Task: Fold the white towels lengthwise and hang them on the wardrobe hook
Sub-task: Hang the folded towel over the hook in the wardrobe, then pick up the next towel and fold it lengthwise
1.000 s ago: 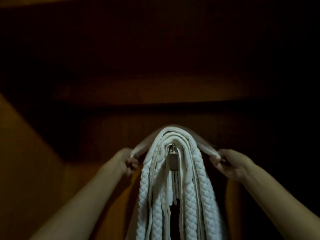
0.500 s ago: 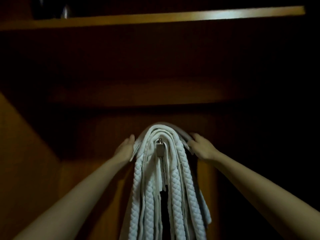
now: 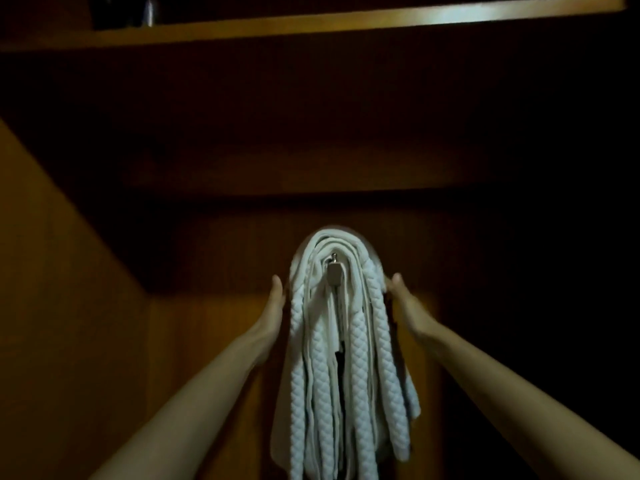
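Head view, towels (image 3: 341, 344): white, draped in layers over the metal hook (image 3: 334, 277) at centre, far inside the wardrobe; braided edges hanging down.
Left hand (image 3: 275, 308): fingers straight, flat against the left flank of the bundle.
Right hand (image 3: 401, 299): fingers straight, flat against the right flank.
Handling: probably soft, limp, bulky together; likely to slide off sideways if uneven.
Hold: best taken at both flanks just under the hook.
Shelf (image 3: 311, 24): wooden, above.
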Available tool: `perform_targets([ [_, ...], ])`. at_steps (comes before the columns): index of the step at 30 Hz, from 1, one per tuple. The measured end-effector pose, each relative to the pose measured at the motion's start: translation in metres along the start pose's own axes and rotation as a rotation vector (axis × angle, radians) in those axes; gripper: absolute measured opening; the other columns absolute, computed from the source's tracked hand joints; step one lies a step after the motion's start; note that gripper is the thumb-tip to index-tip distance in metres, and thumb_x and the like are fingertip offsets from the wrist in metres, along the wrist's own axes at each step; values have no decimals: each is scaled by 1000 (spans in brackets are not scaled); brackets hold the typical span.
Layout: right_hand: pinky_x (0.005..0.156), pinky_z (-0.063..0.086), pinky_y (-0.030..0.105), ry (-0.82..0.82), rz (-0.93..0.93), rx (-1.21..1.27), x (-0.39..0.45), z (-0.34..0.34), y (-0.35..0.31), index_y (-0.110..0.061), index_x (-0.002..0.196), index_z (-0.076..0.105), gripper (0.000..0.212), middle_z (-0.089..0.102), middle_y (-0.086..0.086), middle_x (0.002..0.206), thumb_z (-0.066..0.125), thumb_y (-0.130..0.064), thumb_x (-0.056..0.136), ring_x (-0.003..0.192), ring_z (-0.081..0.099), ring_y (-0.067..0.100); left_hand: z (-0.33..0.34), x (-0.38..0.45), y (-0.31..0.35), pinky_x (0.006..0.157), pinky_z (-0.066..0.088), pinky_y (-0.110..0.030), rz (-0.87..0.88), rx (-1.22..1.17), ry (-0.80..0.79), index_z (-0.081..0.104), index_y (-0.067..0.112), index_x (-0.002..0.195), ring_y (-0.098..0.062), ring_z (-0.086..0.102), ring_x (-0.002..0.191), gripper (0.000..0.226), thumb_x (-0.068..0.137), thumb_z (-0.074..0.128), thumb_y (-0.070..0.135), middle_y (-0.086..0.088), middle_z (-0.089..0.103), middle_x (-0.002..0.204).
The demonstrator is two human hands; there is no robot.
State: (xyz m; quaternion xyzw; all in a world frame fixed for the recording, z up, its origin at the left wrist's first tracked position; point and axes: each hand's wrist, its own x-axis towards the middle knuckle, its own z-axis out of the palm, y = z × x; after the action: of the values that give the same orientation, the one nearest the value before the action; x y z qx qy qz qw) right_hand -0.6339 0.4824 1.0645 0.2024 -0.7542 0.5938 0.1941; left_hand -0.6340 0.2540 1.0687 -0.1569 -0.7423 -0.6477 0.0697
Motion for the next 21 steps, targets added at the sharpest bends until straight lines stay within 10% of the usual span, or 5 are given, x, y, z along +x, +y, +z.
perform_targets([
  [5,75,44,26,297,69,-360,-42,7,-5,-13,119,57,29,60,8,110,45,-28,97,90,59,19,-18,-45,-12,102,32,-37,-55,170,108,39,13,141,-23,39,132,57,99,23,49,-7,38,148],
  [10,56,41,28,-31,294,-626,-111,26,-25,-3,91,59,12,54,15,81,52,-13,91,71,52,23,-32,-108,-39,57,45,-21,-173,556,-174,57,15,111,-5,61,70,23,97,47,30,0,64,97],
  [16,68,55,37,-244,509,-557,-219,43,-45,-4,107,54,17,66,13,81,50,-18,97,69,66,25,-11,-212,-69,76,46,-26,-370,817,-814,47,18,130,-12,65,91,37,98,43,36,-2,61,120],
  [21,60,54,31,-630,886,-712,-327,47,-39,-8,112,57,24,63,10,70,47,-25,99,54,62,19,33,-296,-112,76,38,-24,-343,918,-1034,45,11,135,-12,59,93,40,99,43,29,-10,57,125],
])
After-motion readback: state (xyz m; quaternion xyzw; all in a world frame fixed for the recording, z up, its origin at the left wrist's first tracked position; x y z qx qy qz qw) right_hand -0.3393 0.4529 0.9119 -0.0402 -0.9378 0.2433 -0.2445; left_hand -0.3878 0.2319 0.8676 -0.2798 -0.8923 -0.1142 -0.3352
